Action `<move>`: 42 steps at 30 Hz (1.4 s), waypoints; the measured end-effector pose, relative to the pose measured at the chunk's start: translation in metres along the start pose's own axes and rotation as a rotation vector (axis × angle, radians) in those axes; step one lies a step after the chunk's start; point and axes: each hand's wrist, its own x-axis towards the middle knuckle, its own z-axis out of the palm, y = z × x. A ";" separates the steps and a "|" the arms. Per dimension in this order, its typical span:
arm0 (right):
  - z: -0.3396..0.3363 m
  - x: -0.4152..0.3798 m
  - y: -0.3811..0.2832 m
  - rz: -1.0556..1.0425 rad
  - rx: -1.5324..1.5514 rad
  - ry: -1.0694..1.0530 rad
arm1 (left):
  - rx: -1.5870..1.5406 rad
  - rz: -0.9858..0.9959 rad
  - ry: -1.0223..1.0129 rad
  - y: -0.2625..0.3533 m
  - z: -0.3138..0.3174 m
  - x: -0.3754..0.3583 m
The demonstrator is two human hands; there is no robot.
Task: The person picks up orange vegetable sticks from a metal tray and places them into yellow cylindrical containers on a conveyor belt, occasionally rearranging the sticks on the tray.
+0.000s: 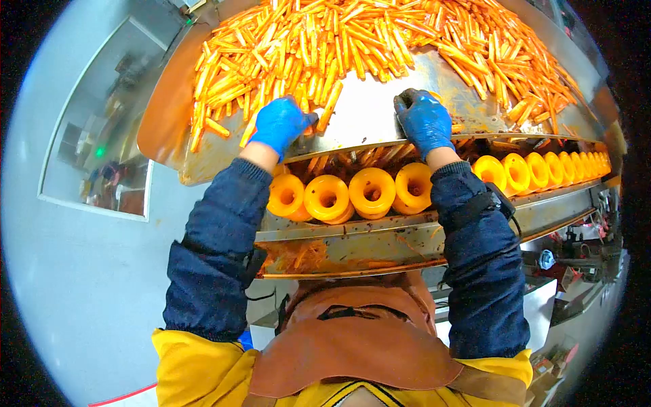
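Both my hands wear blue gloves and rest over the near edge of a metal tray [369, 112]. Orange, oily-looking sticks [305, 47] are heaped across it. Curled at the near edge of the heap, my left hand [280, 126] has its thumb pointing right. One stick [330, 106] lies just right of that thumb, and another shows beside the wrist. My right hand [424, 121] is also closed, with dark stains on its fingertips. A bit of orange shows behind its knuckles. What either hand holds, if anything, is hidden by the fingers.
Below the tray edge runs a row of yellow funnel-shaped cups [372, 192], passing beneath my forearms toward the right. More sticks lie in the gap behind them. A metal ledge [352, 247] stands close to my brown apron [352, 356]. A window [102, 129] is at left.
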 end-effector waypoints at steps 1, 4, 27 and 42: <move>-0.001 0.001 0.000 0.006 -0.005 0.004 | 0.088 -0.137 -0.241 0.007 0.000 0.011; 0.003 -0.001 0.002 -0.048 0.026 0.088 | -0.097 -0.031 -0.218 -0.009 0.017 0.030; -0.002 0.000 -0.004 0.012 -0.022 -0.019 | -1.175 -0.489 0.030 -0.080 -0.003 -0.181; 0.006 0.000 0.002 -0.052 -0.009 0.100 | -1.212 -0.470 -0.053 -0.075 -0.001 -0.179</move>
